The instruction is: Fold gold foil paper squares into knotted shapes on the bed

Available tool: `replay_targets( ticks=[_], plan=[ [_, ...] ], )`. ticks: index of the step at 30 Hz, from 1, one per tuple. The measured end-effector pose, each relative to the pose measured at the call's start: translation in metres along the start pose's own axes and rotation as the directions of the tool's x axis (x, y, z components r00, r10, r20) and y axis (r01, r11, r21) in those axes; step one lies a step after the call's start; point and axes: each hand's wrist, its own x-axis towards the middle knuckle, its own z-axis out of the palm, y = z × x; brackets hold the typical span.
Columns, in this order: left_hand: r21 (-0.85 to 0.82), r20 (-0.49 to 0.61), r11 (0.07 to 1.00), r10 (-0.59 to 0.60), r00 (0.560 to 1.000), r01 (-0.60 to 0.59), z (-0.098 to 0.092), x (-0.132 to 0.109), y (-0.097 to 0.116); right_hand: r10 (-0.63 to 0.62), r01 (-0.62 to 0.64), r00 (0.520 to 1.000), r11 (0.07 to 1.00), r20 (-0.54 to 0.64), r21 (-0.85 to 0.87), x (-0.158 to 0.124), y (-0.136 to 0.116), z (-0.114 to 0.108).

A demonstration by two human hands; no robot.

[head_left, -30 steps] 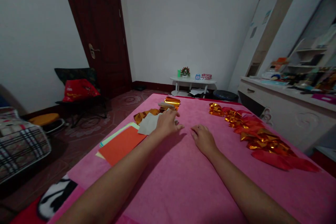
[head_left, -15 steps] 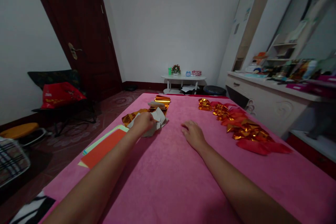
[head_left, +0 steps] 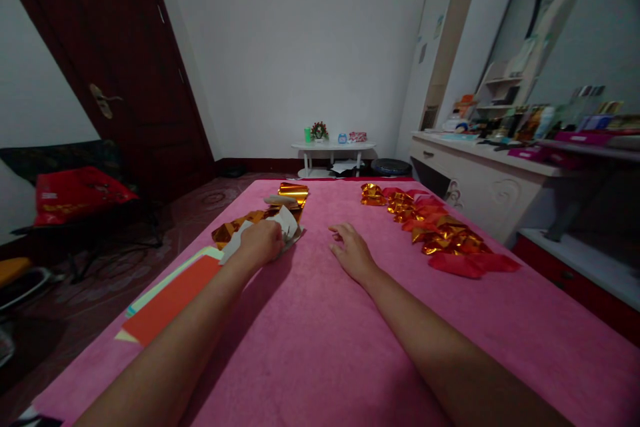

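Observation:
My left hand is closed in a fist at a crumpled greyish-white paper, which spreads out around the knuckles; the fingertips are hidden. Just beyond it are crinkled gold foil, a greyish lump I cannot identify and a rolled-up piece of gold foil. Nearer me, beside my left forearm, lie flat sheets of orange paper and pale green paper. My right hand rests on the pink cloth with loosely bent, parted fingers and holds nothing.
A pink cloth covers the table. Along its right side runs a row of gathered gold foil and red paper pieces. A small white table stands by the far wall, a cluttered white dresser at right, and a red bag at left.
The view has turned slightly to the right, so everything sits further left. My left hand stays at the white paper; my right hand still rests on the cloth.

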Motion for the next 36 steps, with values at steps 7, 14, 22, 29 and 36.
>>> replay_targets(
  ticks=[7, 14, 22, 29, 36],
  plan=[
    [-0.013, -0.299, 0.921, 0.367, 0.881, -0.389, -0.014, -0.009, 0.029, -0.137, 0.136, 0.972, 0.991, -0.189, -0.019, -0.004, -0.031, -0.02],
    [-0.03, -0.259, 0.729, 0.655, 0.71, -0.684, 0.021, -0.022, 0.056, -0.368, 0.375, 0.927, 0.914, 0.073, -0.158, -0.007, -0.038, -0.029],
    [-0.236, -0.244, 0.76, 0.557, 0.794, -0.606, 0.054, -0.016, 0.046, -0.238, 0.302, 0.947, 0.884, 0.214, -0.355, -0.005, -0.025, -0.025],
    [-0.344, -0.255, 0.74, 0.518, 0.816, -0.578, 0.058, -0.013, 0.048, -0.167, 0.236, 0.953, 0.933, 0.254, -0.271, -0.008, -0.023, -0.023],
    [-0.491, -0.289, 0.75, 0.339, 0.895, -0.443, 0.059, -0.01, 0.042, -0.165, 0.2, 0.962, 0.968, 0.217, -0.151, -0.009, -0.021, -0.026]
  ],
)
